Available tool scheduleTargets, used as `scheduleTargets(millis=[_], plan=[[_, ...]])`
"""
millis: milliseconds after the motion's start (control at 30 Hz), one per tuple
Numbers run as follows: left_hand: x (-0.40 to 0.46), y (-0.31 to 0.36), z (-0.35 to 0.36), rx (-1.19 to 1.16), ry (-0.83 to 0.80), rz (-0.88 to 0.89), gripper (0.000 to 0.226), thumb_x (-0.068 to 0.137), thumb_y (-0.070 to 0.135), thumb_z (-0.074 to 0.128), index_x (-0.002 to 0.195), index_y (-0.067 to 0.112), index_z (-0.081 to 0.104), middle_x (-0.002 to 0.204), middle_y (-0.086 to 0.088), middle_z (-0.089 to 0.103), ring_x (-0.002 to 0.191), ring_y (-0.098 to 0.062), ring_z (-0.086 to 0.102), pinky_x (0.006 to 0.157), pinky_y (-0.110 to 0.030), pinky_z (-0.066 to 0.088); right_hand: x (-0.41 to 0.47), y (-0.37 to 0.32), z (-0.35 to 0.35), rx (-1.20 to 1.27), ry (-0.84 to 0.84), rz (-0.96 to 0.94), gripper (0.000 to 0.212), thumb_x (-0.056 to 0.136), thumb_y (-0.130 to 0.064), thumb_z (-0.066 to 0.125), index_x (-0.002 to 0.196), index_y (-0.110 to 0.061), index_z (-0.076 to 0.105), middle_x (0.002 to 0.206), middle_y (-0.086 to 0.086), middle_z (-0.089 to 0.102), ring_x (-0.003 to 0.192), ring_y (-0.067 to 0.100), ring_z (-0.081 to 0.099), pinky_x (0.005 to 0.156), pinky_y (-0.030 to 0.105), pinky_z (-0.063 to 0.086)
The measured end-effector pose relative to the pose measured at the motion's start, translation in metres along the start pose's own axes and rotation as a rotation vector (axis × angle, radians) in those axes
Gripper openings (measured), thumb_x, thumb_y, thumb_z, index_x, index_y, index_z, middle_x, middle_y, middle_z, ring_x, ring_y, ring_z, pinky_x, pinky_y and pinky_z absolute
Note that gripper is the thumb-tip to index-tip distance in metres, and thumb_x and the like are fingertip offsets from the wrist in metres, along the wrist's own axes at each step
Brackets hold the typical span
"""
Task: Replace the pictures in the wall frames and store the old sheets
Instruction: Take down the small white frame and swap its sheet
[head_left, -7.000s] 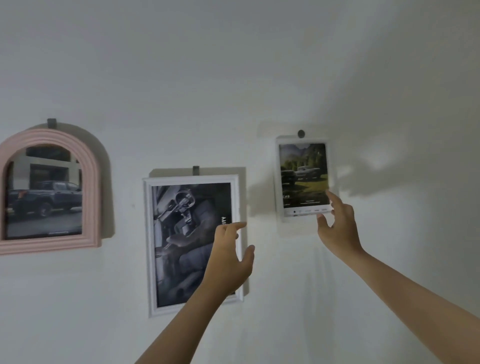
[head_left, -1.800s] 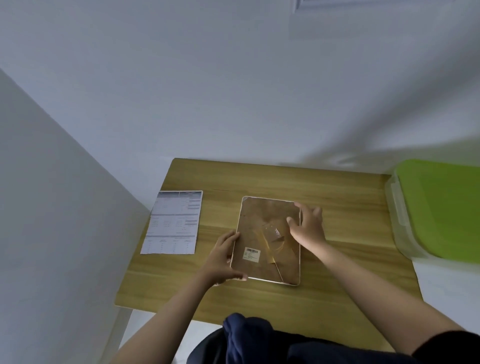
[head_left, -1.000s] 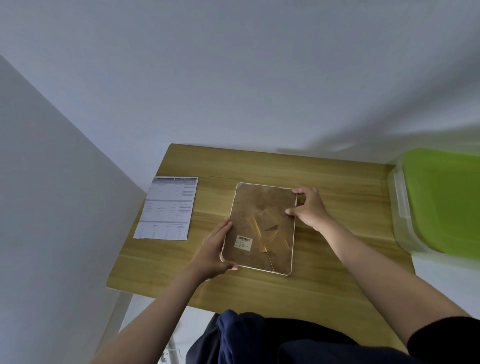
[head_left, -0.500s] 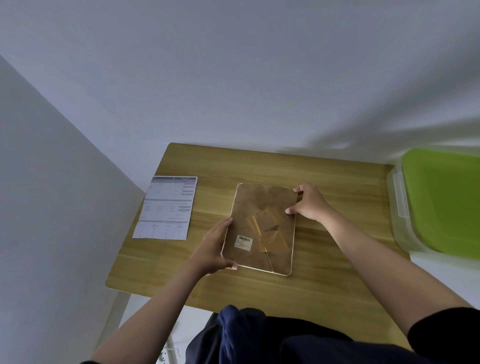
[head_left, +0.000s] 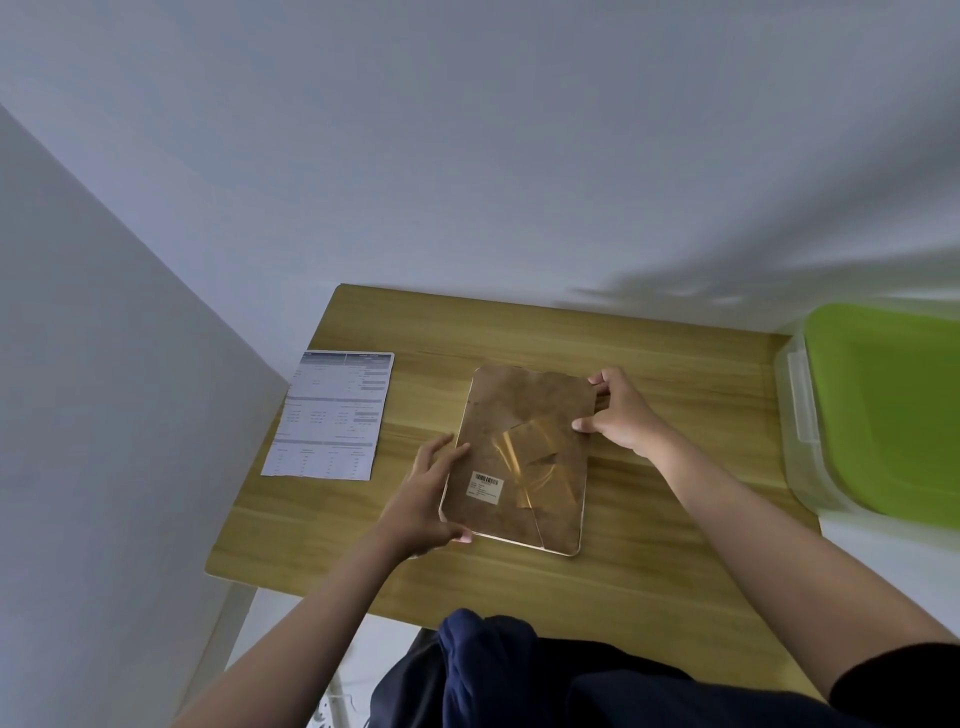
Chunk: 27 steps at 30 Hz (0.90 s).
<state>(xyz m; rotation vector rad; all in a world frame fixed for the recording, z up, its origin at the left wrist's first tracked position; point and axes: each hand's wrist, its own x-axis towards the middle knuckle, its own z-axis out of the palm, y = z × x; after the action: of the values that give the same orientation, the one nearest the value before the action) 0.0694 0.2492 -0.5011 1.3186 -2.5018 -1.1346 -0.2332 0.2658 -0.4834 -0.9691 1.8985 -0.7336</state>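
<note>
Head view shows the wooden bench (head_left: 649, 571) carrying the frame (head_left: 519, 457), which lies face down with its brown backing up, the left hand (head_left: 426, 501) gripping its near left edge and the right hand (head_left: 621, 413) pinching its far right edge. Judging from this, prying the backing loose with the near corner so close to the bench's front edge could slide the frame off. The printed sheet (head_left: 332, 415), lying just beside it at the left, could get brushed away or creased.
</note>
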Motion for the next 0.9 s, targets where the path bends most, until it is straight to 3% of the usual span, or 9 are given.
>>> scheduleTargets(millis=[333, 500, 633, 767, 833, 900], plan=[[0.001, -0.002, 0.0, 0.017, -0.01, 0.018, 0.115, 0.049, 0.03, 0.089, 0.144, 0.029, 0.024, 0.151, 0.011, 0.015, 0.137, -0.015, 0.026, 0.11, -0.039, 0.036, -0.008, -0.006, -0.004, 0.106, -0.035, -0.012, 0.053, 0.075, 0.001, 0.073, 0.107, -0.02, 0.038, 0.114, 0.01, 0.051, 0.082, 0.017, 0.056, 0.067, 0.026, 0.048], [0.0, -0.002, 0.001, 0.013, 0.01, 0.026, 0.116, 0.048, 0.029, 0.09, 0.143, 0.032, 0.024, 0.142, 0.013, 0.026, 0.127, -0.014, 0.037, 0.103, -0.039, 0.043, -0.017, -0.01, -0.006, 0.173, -0.062, -0.029, 0.052, 0.079, -0.001, 0.071, 0.113, -0.021, 0.038, 0.11, 0.007, 0.055, 0.085, 0.013, 0.06, 0.064, 0.022, 0.049], [-0.004, -0.002, 0.003, -0.002, 0.041, 0.03, 0.114, 0.049, 0.029, 0.089, 0.142, 0.03, 0.024, 0.14, 0.015, 0.027, 0.125, -0.01, 0.038, 0.099, -0.035, 0.048, -0.028, -0.001, 0.009, 0.251, 0.074, -0.073, 0.053, 0.079, -0.011, 0.073, 0.12, -0.03, 0.046, 0.119, 0.005, 0.051, 0.101, 0.016, 0.056, 0.07, 0.027, 0.053], [-0.005, 0.0, 0.003, -0.007, 0.051, 0.033, 0.113, 0.051, 0.027, 0.089, 0.144, 0.026, 0.024, 0.141, 0.013, 0.028, 0.124, -0.007, 0.037, 0.101, -0.029, 0.044, -0.047, 0.007, 0.03, 0.34, 0.261, -0.045, 0.051, 0.079, -0.017, 0.073, 0.121, -0.032, 0.049, 0.115, 0.003, 0.055, 0.1, 0.014, 0.058, 0.076, 0.03, 0.055], [-0.005, 0.0, 0.003, -0.011, 0.053, 0.022, 0.113, 0.051, 0.028, 0.089, 0.144, 0.024, 0.024, 0.141, 0.012, 0.029, 0.126, -0.007, 0.035, 0.103, -0.027, 0.042, -0.061, 0.012, 0.043, 0.321, 0.308, -0.043, 0.047, 0.08, -0.016, 0.071, 0.121, -0.027, 0.051, 0.107, 0.0, 0.059, 0.099, 0.016, 0.059, 0.074, 0.024, 0.051], [-0.005, -0.001, 0.003, -0.021, 0.052, 0.017, 0.114, 0.051, 0.028, 0.089, 0.144, 0.024, 0.025, 0.141, 0.012, 0.029, 0.127, -0.008, 0.036, 0.103, -0.031, 0.043, -0.073, 0.021, 0.054, 0.22, 0.324, -0.041, 0.046, 0.079, -0.018, 0.071, 0.121, -0.027, 0.053, 0.11, -0.001, 0.059, 0.104, 0.014, 0.056, 0.082, 0.027, 0.049]])
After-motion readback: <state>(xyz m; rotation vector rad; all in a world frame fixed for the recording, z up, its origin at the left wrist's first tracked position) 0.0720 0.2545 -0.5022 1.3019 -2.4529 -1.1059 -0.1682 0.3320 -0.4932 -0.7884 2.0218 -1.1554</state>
